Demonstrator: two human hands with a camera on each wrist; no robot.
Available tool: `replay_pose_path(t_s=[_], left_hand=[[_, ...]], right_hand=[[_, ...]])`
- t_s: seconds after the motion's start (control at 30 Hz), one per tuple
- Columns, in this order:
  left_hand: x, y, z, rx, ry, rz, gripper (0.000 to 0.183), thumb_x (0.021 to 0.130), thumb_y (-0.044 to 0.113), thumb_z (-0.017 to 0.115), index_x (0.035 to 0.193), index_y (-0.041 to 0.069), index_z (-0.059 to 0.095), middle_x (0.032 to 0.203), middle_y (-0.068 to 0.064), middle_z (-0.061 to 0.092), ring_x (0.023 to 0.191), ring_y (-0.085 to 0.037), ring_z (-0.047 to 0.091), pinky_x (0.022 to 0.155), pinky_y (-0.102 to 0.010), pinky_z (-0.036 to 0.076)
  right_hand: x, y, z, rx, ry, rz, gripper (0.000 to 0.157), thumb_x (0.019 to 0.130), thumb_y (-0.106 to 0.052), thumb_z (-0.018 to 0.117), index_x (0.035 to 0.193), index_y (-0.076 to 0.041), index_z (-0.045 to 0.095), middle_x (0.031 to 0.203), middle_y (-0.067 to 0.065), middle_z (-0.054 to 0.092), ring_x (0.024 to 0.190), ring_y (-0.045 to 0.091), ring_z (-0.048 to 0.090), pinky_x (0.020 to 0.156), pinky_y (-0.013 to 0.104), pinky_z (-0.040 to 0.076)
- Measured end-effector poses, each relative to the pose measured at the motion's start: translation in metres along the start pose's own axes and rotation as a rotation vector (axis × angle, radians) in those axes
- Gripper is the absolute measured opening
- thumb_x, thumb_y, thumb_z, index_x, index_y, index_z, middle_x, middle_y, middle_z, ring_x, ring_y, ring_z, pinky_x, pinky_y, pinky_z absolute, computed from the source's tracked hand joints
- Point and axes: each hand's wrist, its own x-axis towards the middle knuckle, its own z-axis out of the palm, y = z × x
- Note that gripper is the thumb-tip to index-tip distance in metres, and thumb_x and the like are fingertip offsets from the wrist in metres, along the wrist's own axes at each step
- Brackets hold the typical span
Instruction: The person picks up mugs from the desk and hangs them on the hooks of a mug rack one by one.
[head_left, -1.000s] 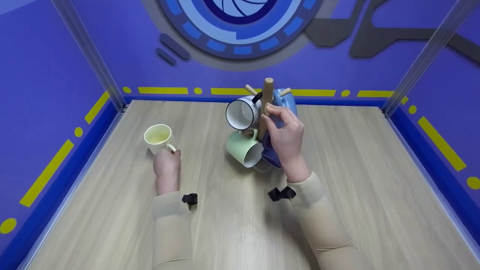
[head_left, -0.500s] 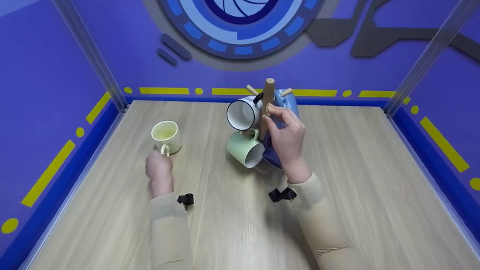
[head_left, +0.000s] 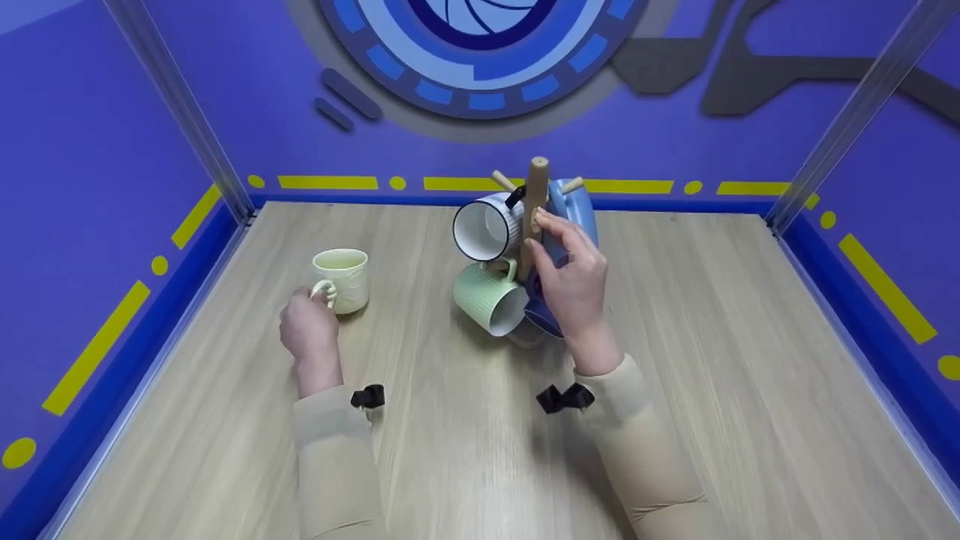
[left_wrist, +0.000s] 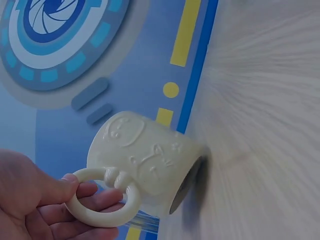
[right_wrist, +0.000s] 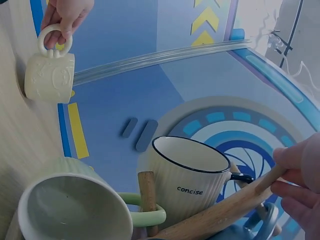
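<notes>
My left hand (head_left: 311, 328) grips the ring handle of a pale yellow mug (head_left: 352, 285) at the table's left. The left wrist view shows raised patterns on its side and its base (left_wrist: 187, 186) facing the tabletop, with a shadow close under it. My right hand (head_left: 577, 281) pinches a short peg (right_wrist: 272, 179) of the wooden mug tree (head_left: 537, 180). On that tree hang a white mug with a black rim (head_left: 480, 229), a light green mug (head_left: 478, 296), a blue mug (head_left: 581, 206) and a dark blue mug (head_left: 543, 316), partly hidden behind my right hand.
Blue panels (head_left: 420, 157) with yellow marks wall in the wooden table (head_left: 465, 450) at the back and both sides. Metal posts (head_left: 180, 112) stand at the back corners. A bare peg (head_left: 502, 180) sticks out near the top of the mug tree.
My left hand has turned the yellow mug, so its handle swings to the left and its patterned side shows. The mug has shifted right and sits more upright. The right hand stays at the peg.
</notes>
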Motion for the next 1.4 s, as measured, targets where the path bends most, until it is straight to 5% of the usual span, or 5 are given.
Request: replay_pose_path(t_s=[0.23, 0.47, 0.73, 1.07, 1.4], left_hand=[[-0.007, 0.005, -0.006, 0.013, 0.038, 0.116, 0.024, 0.105, 0.015, 0.053, 0.113, -0.004, 0.067, 0.114, -0.031, 0.071, 0.109, -0.053, 0.065, 0.089, -0.063, 0.050], [-0.023, 0.025, -0.024, 0.099, 0.004, 0.200, 0.025, 0.106, 0.021, 0.054, 0.114, 0.002, 0.068, 0.112, -0.027, 0.073, 0.107, -0.052, 0.067, 0.084, -0.064, 0.051], [-0.054, 0.053, -0.045, 0.112, 0.004, 0.311, 0.022, 0.105, 0.026, 0.057, 0.104, 0.006, 0.067, 0.108, -0.023, 0.075, 0.102, -0.053, 0.067, 0.079, -0.066, 0.050], [-0.089, 0.072, -0.051, 0.107, -0.207, 0.557, 0.020, 0.103, 0.024, 0.061, 0.099, 0.008, 0.073, 0.097, -0.013, 0.078, 0.089, -0.037, 0.070, 0.076, -0.058, 0.052], [-0.106, 0.080, -0.042, 0.009, -0.382, 0.812, 0.017, 0.100, 0.023, 0.066, 0.098, 0.011, 0.076, 0.094, -0.002, 0.081, 0.092, -0.022, 0.075, 0.085, -0.048, 0.058]], right_hand=[[-0.017, -0.003, -0.004, 0.016, -0.028, -0.057, 0.043, 0.089, 0.005, 0.074, 0.131, 0.001, 0.067, 0.139, 0.016, 0.066, 0.131, 0.032, 0.062, 0.107, 0.026, 0.052], [-0.035, -0.015, -0.004, 0.156, -0.035, -0.261, 0.025, 0.085, 0.010, 0.072, 0.108, 0.003, 0.072, 0.109, 0.018, 0.073, 0.102, 0.031, 0.067, 0.092, 0.031, 0.056], [-0.046, -0.027, -0.003, 0.154, -0.560, 0.037, 0.035, 0.093, -0.017, 0.077, 0.124, -0.003, 0.068, 0.121, 0.011, 0.073, 0.112, 0.024, 0.070, 0.086, 0.046, 0.062], [-0.053, -0.023, 0.005, 0.086, -0.839, 0.225, 0.086, 0.085, -0.029, 0.086, 0.155, -0.007, 0.041, 0.161, 0.013, 0.042, 0.148, 0.031, 0.043, 0.116, 0.052, 0.045], [-0.052, -0.023, -0.003, 0.063, -0.983, 0.331, 0.100, 0.078, -0.042, 0.090, 0.159, -0.015, 0.039, 0.159, 0.008, 0.046, 0.143, 0.028, 0.047, 0.118, 0.051, 0.041]])
